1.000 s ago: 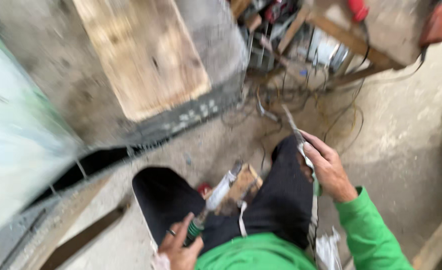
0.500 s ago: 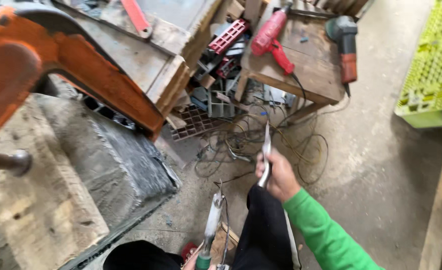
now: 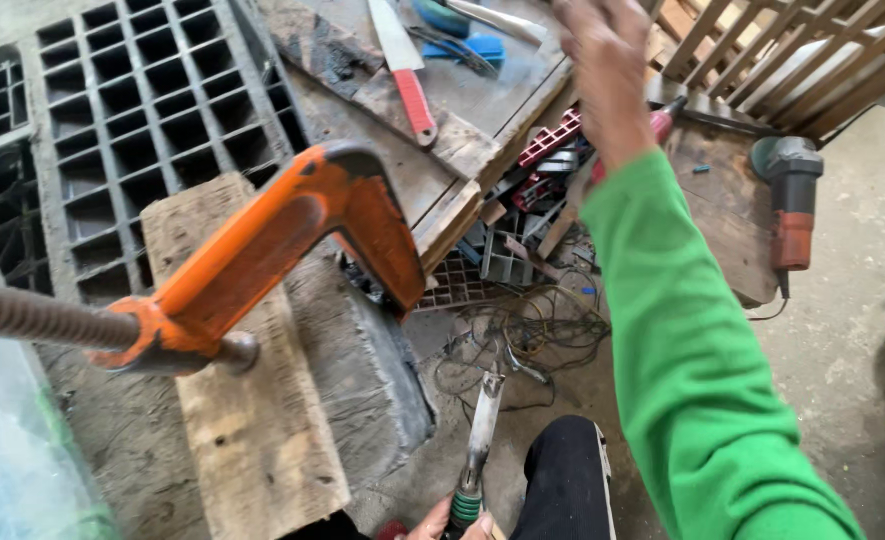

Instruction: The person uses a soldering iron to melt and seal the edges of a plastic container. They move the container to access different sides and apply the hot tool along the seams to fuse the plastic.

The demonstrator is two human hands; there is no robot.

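My left hand [image 3: 454,522] shows only at the bottom edge, closed round the green-banded handle of a long metal tool [image 3: 482,425] that points up over my dark trouser leg [image 3: 562,485]. My right hand [image 3: 602,55], in a green sleeve [image 3: 682,340], is raised and blurred over the cluttered workbench [image 3: 462,140]. Whether it holds anything cannot be made out. A big orange clamp [image 3: 292,235] with a threaded screw [image 3: 32,315] bears on a wooden plank [image 3: 237,420] lying on a grey block [image 3: 367,370].
A red-handled blade [image 3: 407,70] and a blue item [image 3: 462,45] lie on the bench. A dark grid crate [image 3: 132,110] sits at the back left. Tangled wires [image 3: 522,330] cover the floor. An angle grinder [image 3: 787,210] rests on a low wooden table [image 3: 722,215].
The view has swung up toward the bench. My right hand rose from above the wires to the bench top. My left hand keeps its hold on the tool.
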